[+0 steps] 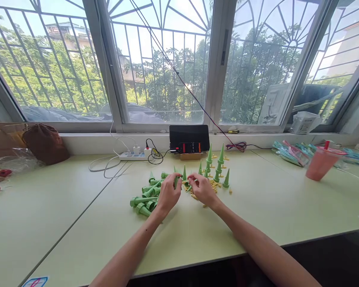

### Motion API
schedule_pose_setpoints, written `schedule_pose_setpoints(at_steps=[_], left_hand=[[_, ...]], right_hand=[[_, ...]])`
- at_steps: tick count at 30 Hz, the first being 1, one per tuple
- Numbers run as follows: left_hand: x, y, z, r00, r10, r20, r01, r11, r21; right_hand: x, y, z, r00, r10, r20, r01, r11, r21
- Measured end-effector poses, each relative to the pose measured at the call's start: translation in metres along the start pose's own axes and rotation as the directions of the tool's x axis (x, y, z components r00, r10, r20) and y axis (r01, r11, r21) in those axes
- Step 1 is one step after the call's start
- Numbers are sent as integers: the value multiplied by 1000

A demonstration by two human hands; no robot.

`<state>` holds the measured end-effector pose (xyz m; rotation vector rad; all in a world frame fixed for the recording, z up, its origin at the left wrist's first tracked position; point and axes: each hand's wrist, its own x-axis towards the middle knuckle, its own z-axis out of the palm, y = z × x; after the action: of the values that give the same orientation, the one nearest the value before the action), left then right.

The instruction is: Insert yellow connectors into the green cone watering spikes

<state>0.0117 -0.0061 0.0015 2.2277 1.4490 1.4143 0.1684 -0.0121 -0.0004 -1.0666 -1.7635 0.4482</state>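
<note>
My left hand [169, 192] is closed around a green plastic cone-shaped spike [176, 182], mostly covered by the fingers. Facing it at close range, my right hand [202, 189] pinches with thumb and fingertips; a small yellow piece seems to be there, but it is too small to make out surely. A heap of green ribbed-cap spikes [142, 200] lies on the table beside my left hand. Small yellow pieces [214, 185] are scattered under and beside my right hand. Behind it, stacked green spikes [220, 159] stand upright with yellow pieces sticking out sideways. A single spike [226, 178] stands to their right.
A phone [190, 148] leans against a black tablet [189, 132] at the back. Left of them lie a power strip [134, 154] and cables. A brown bag [45, 144] sits far left. A red cup [323, 162] and plastic packets [290, 153] are at right.
</note>
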Motion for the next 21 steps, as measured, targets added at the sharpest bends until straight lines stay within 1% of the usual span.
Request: schedule_pose_setpoints(at_steps=[5, 11, 17, 21], left_hand=[[0, 1, 0, 1000, 4, 0, -4, 1000, 1], [0, 1, 0, 1000, 1, -14, -2, 1000, -16], [0, 2, 0, 1000, -14, 2, 14, 998, -58], [-1, 2, 0, 1000, -18, 18, 20, 996, -83]], right_hand=[[0, 1, 0, 1000, -10, 8, 10, 1000, 3], [1, 2, 1, 1000, -13, -9, 13, 1000, 3], [1, 3, 2, 1000, -17, 7, 17, 1000, 12], [1, 2, 3, 999, -11, 39, 9, 999, 50]])
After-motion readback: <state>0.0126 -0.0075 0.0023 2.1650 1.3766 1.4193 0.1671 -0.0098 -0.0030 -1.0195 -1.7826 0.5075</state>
